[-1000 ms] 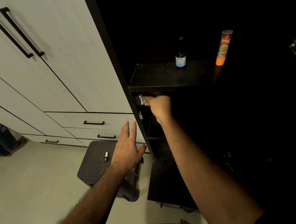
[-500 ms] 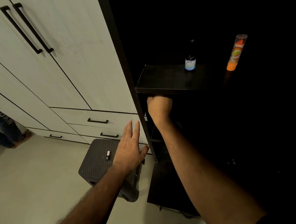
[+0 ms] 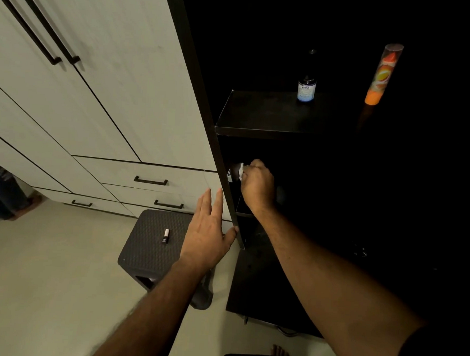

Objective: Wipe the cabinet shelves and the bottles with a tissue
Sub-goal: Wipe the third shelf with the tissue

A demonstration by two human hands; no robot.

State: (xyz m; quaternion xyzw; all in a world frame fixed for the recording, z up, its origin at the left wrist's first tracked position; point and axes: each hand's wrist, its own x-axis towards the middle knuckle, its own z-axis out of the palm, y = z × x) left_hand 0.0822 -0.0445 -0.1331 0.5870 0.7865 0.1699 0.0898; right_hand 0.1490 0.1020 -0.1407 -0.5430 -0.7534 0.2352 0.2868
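Below the upper shelf (image 3: 262, 116), a white tissue (image 3: 240, 172) is pinched in the curled right hand (image 3: 258, 183) against the cabinet's side panel (image 3: 228, 177). The left hand (image 3: 207, 232) is held flat, fingers straight, with nothing in its grip. A dark bottle (image 3: 306, 90) and an orange bottle (image 3: 383, 74) are kept upright on the upper shelf.

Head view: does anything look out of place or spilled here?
Nothing looks spilled. One oddity: a small tube lies alone on its side on the dark stool, while the dark bottle and orange can stand upright on the shelf.

Camera: one, head-worn
Facing: forward and steeply down
Near: both forearms, dark cabinet (image 3: 227, 194) edge
Far: floor (image 3: 43, 276), stool (image 3: 147, 244), white cupboards (image 3: 96, 86)
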